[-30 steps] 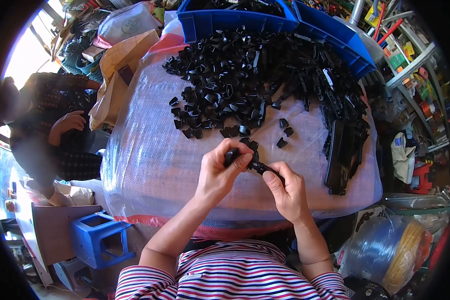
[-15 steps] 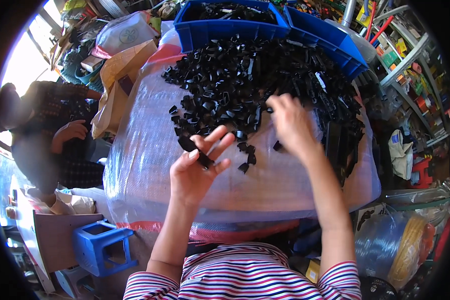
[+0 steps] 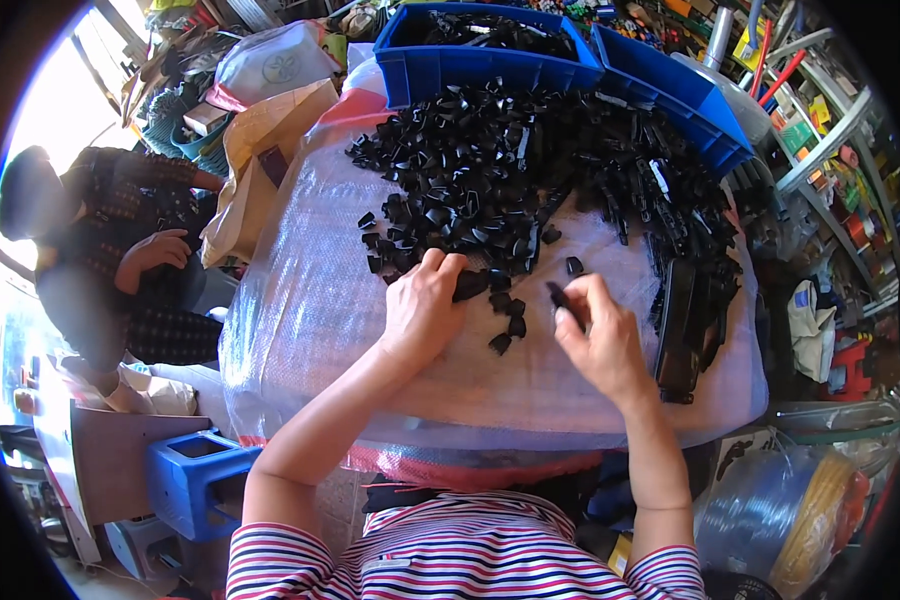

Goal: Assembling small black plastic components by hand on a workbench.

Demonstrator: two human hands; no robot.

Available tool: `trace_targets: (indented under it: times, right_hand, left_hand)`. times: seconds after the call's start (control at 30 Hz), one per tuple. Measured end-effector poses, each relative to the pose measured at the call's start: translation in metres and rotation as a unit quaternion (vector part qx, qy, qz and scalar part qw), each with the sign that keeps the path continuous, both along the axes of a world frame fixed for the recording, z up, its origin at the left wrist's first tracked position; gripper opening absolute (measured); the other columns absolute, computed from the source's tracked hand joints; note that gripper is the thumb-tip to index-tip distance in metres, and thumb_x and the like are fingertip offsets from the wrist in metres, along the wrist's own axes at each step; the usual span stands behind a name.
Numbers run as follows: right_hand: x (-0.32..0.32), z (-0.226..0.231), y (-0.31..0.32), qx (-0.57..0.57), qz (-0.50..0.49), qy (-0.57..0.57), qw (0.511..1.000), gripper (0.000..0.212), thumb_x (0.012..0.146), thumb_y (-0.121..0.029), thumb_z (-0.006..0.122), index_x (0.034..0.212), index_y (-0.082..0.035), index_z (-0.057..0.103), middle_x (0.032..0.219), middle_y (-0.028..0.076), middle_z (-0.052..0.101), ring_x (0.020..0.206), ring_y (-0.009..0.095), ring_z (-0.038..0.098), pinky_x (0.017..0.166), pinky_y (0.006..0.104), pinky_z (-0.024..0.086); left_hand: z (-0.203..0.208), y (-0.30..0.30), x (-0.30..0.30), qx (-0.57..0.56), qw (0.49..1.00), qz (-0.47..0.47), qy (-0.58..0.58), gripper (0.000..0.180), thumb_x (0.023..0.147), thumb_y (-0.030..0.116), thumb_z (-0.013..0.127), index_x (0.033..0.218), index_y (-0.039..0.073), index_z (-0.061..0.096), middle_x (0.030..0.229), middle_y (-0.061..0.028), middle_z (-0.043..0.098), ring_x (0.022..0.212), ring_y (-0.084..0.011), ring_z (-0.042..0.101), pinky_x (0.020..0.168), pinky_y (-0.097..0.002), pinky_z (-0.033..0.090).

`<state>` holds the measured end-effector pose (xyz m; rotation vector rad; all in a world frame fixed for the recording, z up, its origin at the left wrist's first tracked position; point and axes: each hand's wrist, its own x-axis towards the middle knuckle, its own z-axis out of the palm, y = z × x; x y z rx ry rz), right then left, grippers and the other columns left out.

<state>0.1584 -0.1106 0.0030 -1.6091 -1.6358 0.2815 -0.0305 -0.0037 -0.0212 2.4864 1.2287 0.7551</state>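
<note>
At the far left sits another person (image 3: 95, 285), one hand in front of the body, near a blue stool (image 3: 175, 492) and a brown paper bag (image 3: 240, 215). A pale woven sheet (image 3: 300, 330) carries the work.

The left hand (image 3: 422, 305) is back-up over the sheet, at the near edge of a black pile (image 3: 460, 185). Its fingers are curled in, closed round a dark part (image 3: 472, 286) that shows beyond the fingertips; the part's visible end points right, its long axis roughly crosswise. How the thumb sits is hidden.

Just beside it, between the hands, a few loose caps (image 3: 515, 327) lie in a short line running toward the person.

The right hand (image 3: 607, 340) pinches a small black piece (image 3: 558, 296) between thumb and forefinger, the tips nearly together. The piece, slightly blurred, slants with its upper end away and to the left. One single cap (image 3: 574, 266) lies just beyond these fingers.

Farther right, long black housings (image 3: 678, 330) lie lengthwise, pointing away from the person.
</note>
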Motion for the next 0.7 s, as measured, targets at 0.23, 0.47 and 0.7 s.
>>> trace_targets:
  times: [0.23,0.47,0.7]
  right_hand:
    - [-0.009,0.002,-0.027,-0.142,0.090,0.304,0.938,0.019,0.080,-0.010,0.052,0.092,-0.002,0.041,0.080,0.006,0.054,0.072,0.012,0.054,0.067,0.0263,0.045]
    - [-0.025,0.015,-0.014,-0.012,0.133,0.156,0.979,0.041,0.079,-0.022,0.066,0.111,0.001,0.052,0.082,0.005,0.057,0.068,0.011,0.055,0.060,0.0243,0.044]
    - [-0.031,0.007,-0.021,0.078,0.098,0.048,0.991,0.029,0.074,-0.010,0.070,0.097,-0.001,0.056,0.078,0.010,0.059,0.067,0.022,0.059,0.060,0.0301,0.047]
  left_hand:
    - [0.006,0.003,-0.005,-0.087,0.977,-0.059,-0.185,0.014,0.070,-0.003,0.061,0.082,0.004,0.056,0.082,-0.0075,0.058,0.070,-0.0201,0.059,0.064,-0.0299,0.049]
    - [0.038,-0.037,0.001,-0.393,0.821,-0.223,-0.349,0.053,0.073,-0.012,0.057,0.121,0.000,0.038,0.120,-0.0097,0.049,0.071,-0.0098,0.055,0.063,-0.0226,0.048]
    - [0.024,-0.037,0.001,-0.431,0.791,-0.205,-0.382,0.041,0.076,-0.003,0.060,0.116,-0.001,0.050,0.119,-0.0117,0.051,0.073,-0.0107,0.057,0.063,-0.0245,0.049]
